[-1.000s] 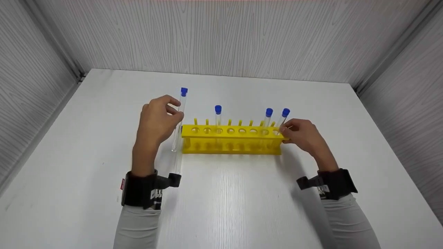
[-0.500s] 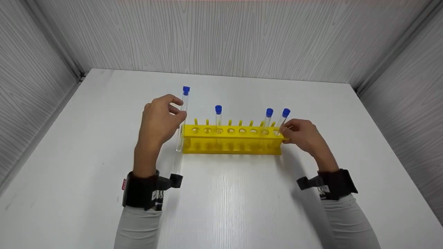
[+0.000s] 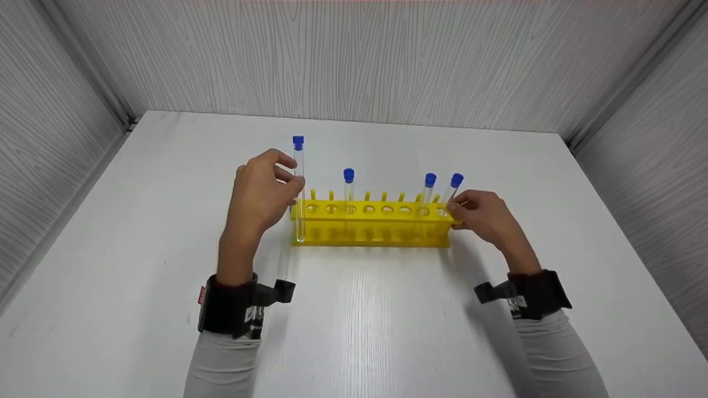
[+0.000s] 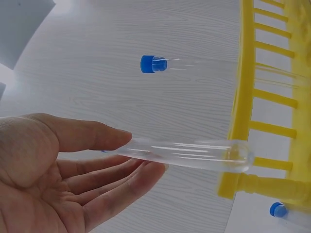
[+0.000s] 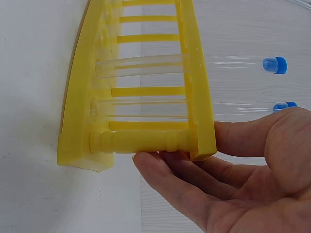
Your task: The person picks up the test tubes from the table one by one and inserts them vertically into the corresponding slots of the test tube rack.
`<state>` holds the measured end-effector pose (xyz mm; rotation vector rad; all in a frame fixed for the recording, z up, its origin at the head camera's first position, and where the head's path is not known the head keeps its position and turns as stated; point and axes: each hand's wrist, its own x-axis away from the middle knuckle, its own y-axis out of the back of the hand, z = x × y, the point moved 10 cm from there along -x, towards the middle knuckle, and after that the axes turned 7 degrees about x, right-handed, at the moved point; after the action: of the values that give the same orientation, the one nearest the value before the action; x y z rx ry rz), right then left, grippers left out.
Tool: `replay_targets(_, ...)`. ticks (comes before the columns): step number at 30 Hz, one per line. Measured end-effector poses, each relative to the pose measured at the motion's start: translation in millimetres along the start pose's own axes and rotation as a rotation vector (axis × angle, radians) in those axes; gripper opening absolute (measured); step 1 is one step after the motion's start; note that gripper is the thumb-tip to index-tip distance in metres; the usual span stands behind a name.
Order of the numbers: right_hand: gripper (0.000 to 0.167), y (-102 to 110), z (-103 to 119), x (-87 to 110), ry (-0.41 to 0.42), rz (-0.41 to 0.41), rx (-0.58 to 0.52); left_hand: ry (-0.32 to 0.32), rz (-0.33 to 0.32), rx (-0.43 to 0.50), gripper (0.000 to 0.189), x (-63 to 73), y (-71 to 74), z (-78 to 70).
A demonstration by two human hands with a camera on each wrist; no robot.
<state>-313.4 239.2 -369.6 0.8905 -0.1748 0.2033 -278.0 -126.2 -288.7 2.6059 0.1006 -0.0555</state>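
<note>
One tube (image 4: pixel 189 154) | pinched upright in left hand (image 3: pixel 260 190), cap (image 3: pixel 298 142) above | right hand (image 3: pixel 487 217) grips rack (image 3: pixel 387 219)

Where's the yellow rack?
In the head view, the yellow rack stands on the table, between the left hand and the right hand, which grips its right end.

Left hand (image 3: pixel 263 190) with tube (image 3: pixel 300 216) — farther right

A white counter (image 3: pixel 381 331) with a faint wood-grain surface bears a long yellow plastic test-tube rack (image 3: pixel 376 219), standing upright just toward 12 o'clock of its middle. Beside the rack's 9 o'clock end, a clear slender tube (image 3: pixel 284 260) with a round blue cap (image 4: pixel 278 209) lies flat, its uncapped end toward 6 o'clock.
</note>
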Motion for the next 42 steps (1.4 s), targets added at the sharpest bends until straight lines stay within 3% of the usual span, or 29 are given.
replay_targets(29, 0.036, 1, 2, 1.6, 0.04, -0.021, 0.002, 0.002, -0.041, 0.066, 0.035, 2.2, 0.7, -2.8)
replay_targets(42, 0.037, 1, 2, 1.8, 0.049, -0.025, 0.012, -0.058, -0.027, 0.069, 0.029, 5.7, -1.8, -12.1)
